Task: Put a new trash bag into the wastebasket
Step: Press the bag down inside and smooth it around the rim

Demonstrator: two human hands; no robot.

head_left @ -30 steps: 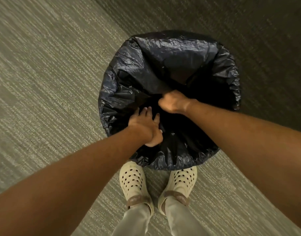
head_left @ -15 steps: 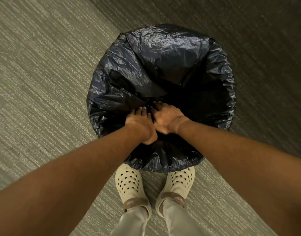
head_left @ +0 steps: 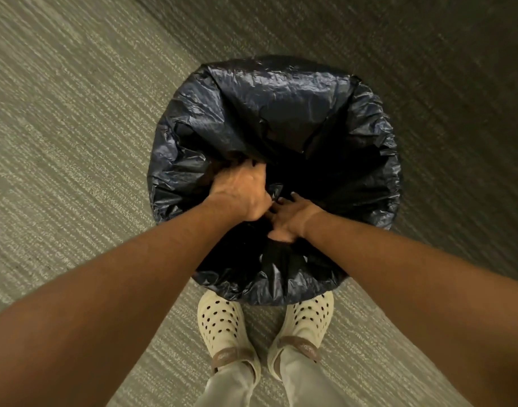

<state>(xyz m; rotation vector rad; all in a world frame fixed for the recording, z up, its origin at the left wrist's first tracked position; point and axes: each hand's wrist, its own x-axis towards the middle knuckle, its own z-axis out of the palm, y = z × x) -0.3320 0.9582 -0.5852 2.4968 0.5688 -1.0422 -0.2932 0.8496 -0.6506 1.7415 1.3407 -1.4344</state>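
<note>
**Both hands working inside the mouth of the black bag**

We are looking straight down at a black trash bag (head_left: 281,113) that is draping over the whole wastebasket, so that we are not seeing any of the basket's own wall or rim; the plastic is covering it on every side. The bag is sitting on the carpet (head_left: 61,142) at about twelve o'clock from our feet, its near edge overlapping the toes of the cream perforated clogs (head_left: 222,324).

Our left hand (head_left: 240,192) is reaching in toward ten o'clock of the opening, knuckles up, with the fingers curling down and closing on a gather of plastic at the inner fold. The fingertips themselves are sinking into the film, so we are seeing only the backs of the fingers. Our right hand (head_left: 290,215) is lying just beside it, touching it at the thumb side, toward six o'clock of the dark centre. Its fingers are pointing toward eleven o'clock, lying close together and fairly flat against the plastic; whether it is pinching any film underneath, we cannot tell.

The bag's far half, from eleven to two o'clock, is stretching smooth and glossy, while the edges at three and nine o'clock are bunching in wrinkles.
</note>
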